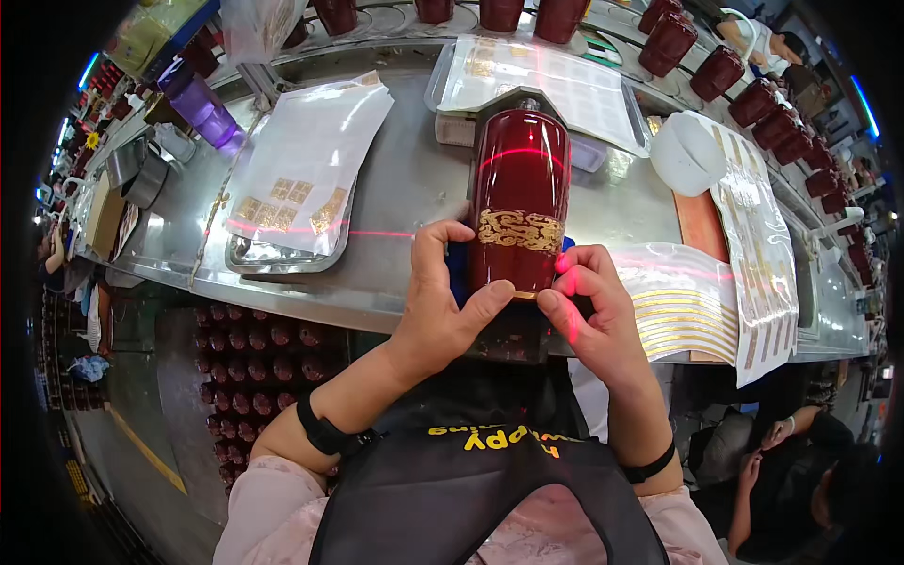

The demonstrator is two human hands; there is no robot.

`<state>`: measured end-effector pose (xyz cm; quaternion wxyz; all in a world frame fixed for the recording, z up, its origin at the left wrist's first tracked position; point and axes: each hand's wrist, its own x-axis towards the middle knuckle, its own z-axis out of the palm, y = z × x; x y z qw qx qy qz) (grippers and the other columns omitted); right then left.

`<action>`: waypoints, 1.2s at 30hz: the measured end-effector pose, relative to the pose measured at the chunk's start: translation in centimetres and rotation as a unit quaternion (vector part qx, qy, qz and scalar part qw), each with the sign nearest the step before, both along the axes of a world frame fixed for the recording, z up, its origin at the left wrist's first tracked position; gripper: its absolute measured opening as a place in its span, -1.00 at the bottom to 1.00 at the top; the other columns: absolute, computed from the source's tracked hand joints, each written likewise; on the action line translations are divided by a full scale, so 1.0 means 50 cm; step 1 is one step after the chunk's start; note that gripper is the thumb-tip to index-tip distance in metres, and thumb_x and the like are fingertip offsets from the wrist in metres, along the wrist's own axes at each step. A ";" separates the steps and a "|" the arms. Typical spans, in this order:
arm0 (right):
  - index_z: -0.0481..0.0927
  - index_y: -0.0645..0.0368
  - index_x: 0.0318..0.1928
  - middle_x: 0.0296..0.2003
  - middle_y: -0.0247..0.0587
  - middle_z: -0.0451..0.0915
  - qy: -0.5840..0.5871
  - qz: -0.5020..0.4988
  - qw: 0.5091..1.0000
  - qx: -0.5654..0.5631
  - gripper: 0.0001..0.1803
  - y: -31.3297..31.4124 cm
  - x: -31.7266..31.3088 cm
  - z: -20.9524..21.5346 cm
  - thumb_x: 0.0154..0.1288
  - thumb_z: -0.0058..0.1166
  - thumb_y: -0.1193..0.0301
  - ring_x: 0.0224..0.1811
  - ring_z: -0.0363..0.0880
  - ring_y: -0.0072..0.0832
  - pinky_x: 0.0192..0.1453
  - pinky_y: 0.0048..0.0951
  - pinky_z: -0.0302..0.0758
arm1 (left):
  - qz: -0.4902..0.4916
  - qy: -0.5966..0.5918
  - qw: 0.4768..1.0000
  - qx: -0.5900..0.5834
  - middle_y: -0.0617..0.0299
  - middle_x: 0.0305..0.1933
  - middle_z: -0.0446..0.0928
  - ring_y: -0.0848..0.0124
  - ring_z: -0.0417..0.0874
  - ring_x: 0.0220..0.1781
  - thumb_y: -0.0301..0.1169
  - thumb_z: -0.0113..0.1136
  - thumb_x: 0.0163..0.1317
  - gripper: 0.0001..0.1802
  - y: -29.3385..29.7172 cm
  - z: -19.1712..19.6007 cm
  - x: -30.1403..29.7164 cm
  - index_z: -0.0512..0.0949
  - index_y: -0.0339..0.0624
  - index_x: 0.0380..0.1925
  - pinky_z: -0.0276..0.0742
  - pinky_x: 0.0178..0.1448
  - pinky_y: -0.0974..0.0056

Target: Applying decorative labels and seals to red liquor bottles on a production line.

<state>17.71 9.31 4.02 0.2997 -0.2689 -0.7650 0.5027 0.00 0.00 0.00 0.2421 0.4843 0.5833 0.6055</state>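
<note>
Wearer's hands [443, 301], two; touched bottle [524, 179], one; purple bottle [200, 105], one.

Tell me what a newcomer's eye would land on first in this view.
Probably the glossy dark-red bottle with a gold ornamental band, mid-picture, with the fingers of the left hand and right hand at its near end. Also striking: the thin red light line across that bottle's upper body, and the pale sheet of curved gold strips lying at right.
</note>
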 end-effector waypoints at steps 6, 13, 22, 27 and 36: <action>0.53 0.24 -0.38 -0.18 -0.22 0.34 0.007 0.007 1.000 -0.002 -0.80 -0.002 -0.001 -0.003 0.20 0.28 0.41 -0.11 0.36 -0.40 -0.03 -0.46 0.37 | -0.007 0.007 1.000 0.018 0.01 0.03 0.24 0.24 0.29 0.14 -0.14 0.33 0.19 -0.32 -0.004 0.002 -0.005 0.19 -0.31 0.07 0.19 0.30 0.17; 0.53 0.23 -0.38 -0.20 -0.23 0.34 0.005 0.009 1.000 0.002 -0.80 0.002 0.001 0.000 0.20 0.28 0.40 -0.11 0.36 -0.40 -0.02 -0.46 0.36 | -0.026 0.039 0.999 0.012 -0.10 0.32 0.17 0.22 0.20 0.35 -0.24 0.28 0.24 -0.38 -0.003 -0.003 -0.006 0.14 -0.24 0.10 0.06 0.43 0.14; 0.53 0.24 -0.38 -0.21 -0.19 0.35 -0.012 0.008 1.000 -0.001 -0.78 0.002 0.005 -0.004 0.18 0.29 0.38 -0.10 0.38 -0.36 -0.02 -0.41 0.38 | 0.007 0.322 0.927 0.191 0.20 -0.04 0.61 0.19 0.49 0.06 -0.42 0.29 0.14 -0.72 -0.039 0.016 -0.023 0.44 0.01 -0.17 0.06 0.39 -0.15; 0.52 0.24 -0.37 -0.21 -0.19 0.35 -0.001 0.007 1.000 0.005 -0.78 0.004 0.000 -0.006 0.19 0.28 0.39 -0.12 0.38 -0.35 -0.05 -0.41 0.39 | -0.019 0.401 0.892 0.206 0.22 -0.13 0.60 0.22 0.50 0.01 -0.43 0.31 0.13 -0.76 -0.042 0.022 -0.033 0.46 0.08 -0.26 0.04 0.41 -0.18; 0.51 0.25 -0.35 -0.15 -0.15 0.36 -0.020 0.052 0.998 0.011 -0.81 0.024 0.013 0.003 0.25 0.21 0.39 -0.08 0.37 -0.31 -0.01 -0.38 0.37 | -0.064 0.549 0.782 0.288 0.42 -0.17 0.60 0.38 0.49 -0.03 -0.42 0.35 -0.03 -0.71 -0.014 0.046 -0.061 0.47 0.15 -0.32 0.18 0.34 -0.08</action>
